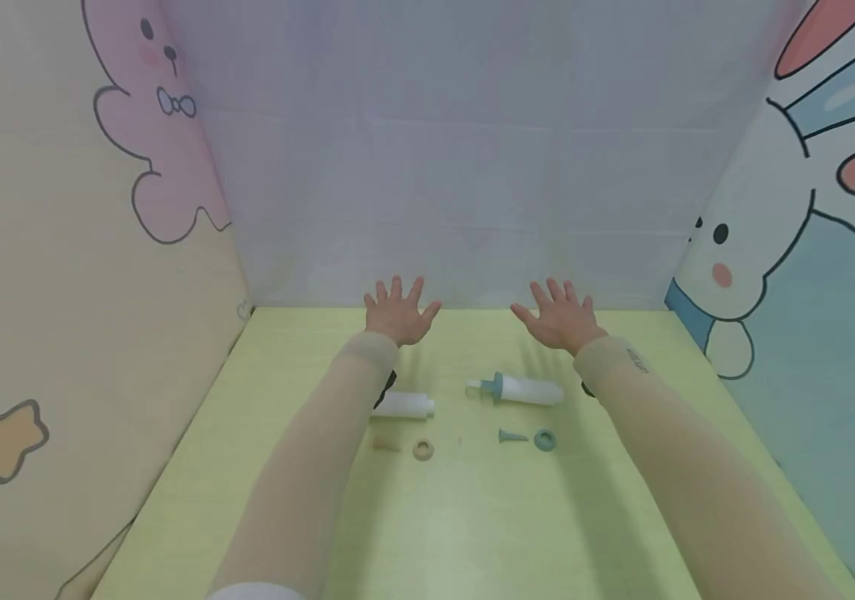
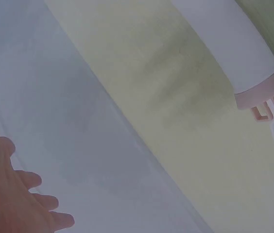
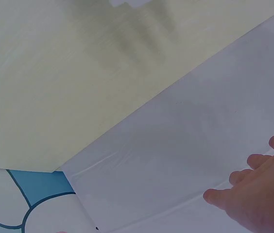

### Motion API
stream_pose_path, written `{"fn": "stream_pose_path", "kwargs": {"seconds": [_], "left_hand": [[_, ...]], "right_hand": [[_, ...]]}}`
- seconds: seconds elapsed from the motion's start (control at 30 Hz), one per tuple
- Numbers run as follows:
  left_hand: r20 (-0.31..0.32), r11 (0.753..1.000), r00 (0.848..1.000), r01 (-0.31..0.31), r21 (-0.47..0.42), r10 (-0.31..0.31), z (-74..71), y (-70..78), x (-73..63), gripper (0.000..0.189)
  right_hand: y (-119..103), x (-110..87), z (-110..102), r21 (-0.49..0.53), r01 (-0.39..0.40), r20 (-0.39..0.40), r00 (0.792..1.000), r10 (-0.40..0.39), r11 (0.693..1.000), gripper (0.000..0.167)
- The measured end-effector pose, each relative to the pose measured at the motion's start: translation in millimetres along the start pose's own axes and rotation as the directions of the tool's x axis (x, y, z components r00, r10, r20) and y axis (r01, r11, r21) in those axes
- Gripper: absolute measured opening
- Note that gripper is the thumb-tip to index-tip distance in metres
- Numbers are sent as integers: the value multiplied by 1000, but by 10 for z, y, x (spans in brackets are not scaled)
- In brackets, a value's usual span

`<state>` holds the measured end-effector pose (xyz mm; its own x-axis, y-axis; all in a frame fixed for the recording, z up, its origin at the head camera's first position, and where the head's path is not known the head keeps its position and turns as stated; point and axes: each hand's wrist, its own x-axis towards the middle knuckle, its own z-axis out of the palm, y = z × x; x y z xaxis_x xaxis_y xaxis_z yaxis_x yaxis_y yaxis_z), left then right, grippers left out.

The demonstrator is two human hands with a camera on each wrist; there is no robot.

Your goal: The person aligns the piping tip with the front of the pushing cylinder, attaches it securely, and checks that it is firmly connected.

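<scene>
My left hand [image 1: 400, 317] is held out over the far part of the table, fingers straight and spread, holding nothing. Likewise spread, my right hand [image 1: 561, 318] hovers to its right. Below the left forearm lies a white tube [image 1: 405, 406], partly hidden by the sleeve; the left wrist view shows its pink end cap [image 2: 263, 92] with a white ring. A second white tube [image 1: 531, 391] with a blue-green collar and a pale tip lies nearer the right hand. Both hands are apart from these tubes.
In front of the tubes lie a beige nozzle-like piece [image 1: 386, 444], a beige ring [image 1: 423, 450], a blue-green cone-shaped nozzle [image 1: 512, 436] and a blue-green ring [image 1: 545, 440]. A pale curtain [image 1: 465, 167] backs the yellow table [image 1: 457, 533]; printed cloth hangs on both sides.
</scene>
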<state>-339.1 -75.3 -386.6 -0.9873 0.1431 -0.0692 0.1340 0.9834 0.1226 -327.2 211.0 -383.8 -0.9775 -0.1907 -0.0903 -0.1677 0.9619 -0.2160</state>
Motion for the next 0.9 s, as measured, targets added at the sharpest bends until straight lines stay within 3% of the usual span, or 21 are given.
{"fn": "stream_pose_path", "kwargs": {"seconds": [0.37, 0.63, 0.77, 0.9], "left_hand": [[17, 999, 1000, -12, -44, 13, 2, -54, -59, 71], [35, 997, 999, -12, -75, 14, 117, -92, -116, 71], [35, 994, 998, -42, -103, 46, 204, -100, -124, 70], [22, 982, 992, -123, -146, 127, 314, -113, -182, 66]], "right_hand": [[6, -12, 67, -12, -7, 11, 1000, 7, 1000, 92], [-77, -27, 125, -5, 20, -16, 1000, -20, 1000, 86], [-233, -23, 145, -3, 75, -64, 995, -75, 997, 76], [-392, -37, 223, -53, 177, -90, 979, -182, 983, 66]]}}
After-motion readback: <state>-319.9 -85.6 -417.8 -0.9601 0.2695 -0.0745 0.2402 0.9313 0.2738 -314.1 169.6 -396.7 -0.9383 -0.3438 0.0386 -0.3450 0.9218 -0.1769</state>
